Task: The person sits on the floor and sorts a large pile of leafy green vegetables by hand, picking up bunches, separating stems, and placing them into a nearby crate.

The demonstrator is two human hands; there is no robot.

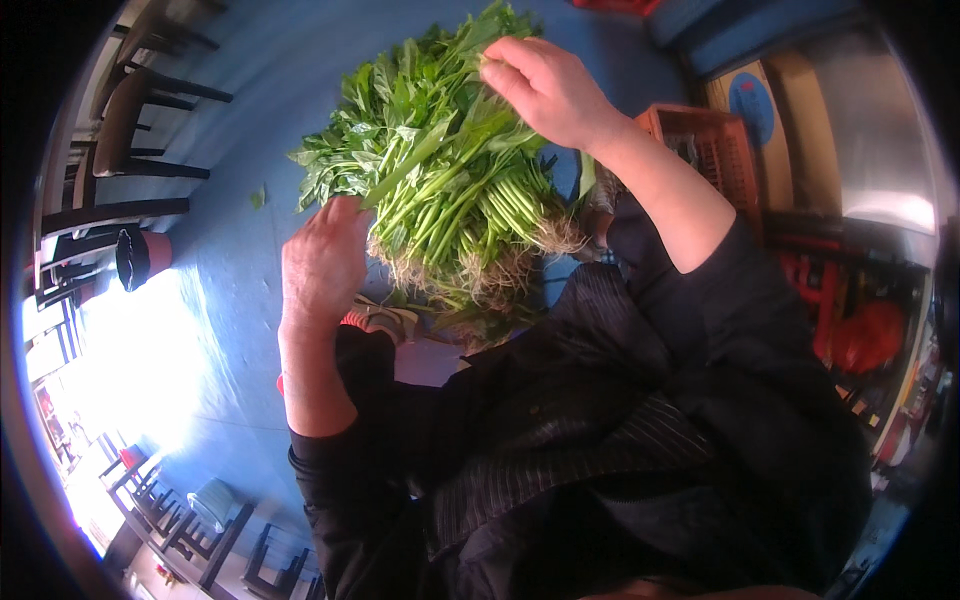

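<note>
A large heap of leafy greens [435,172] lies on the blue floor in front of me, its leaves pointing away and its pale, stringy roots [487,270] towards me. My right hand [551,94] is over the far right of the heap, thumb and forefinger pinched on a green leaf or stem. At the near left side, my left hand [326,251] has its fingers curled on the lower end of a long, flat green leaf [409,165]. The left fingertips are partly hidden. More rooted greens lie lower down, close to my shoes [382,319].
An orange plastic crate [705,150] stands to the right, beside a cardboard box [806,127]. Dark wooden chairs [124,124] and a small bin [146,259] line the left side. A loose leaf [258,198] lies on the blue floor [247,300]. Bright glare covers the floor at left.
</note>
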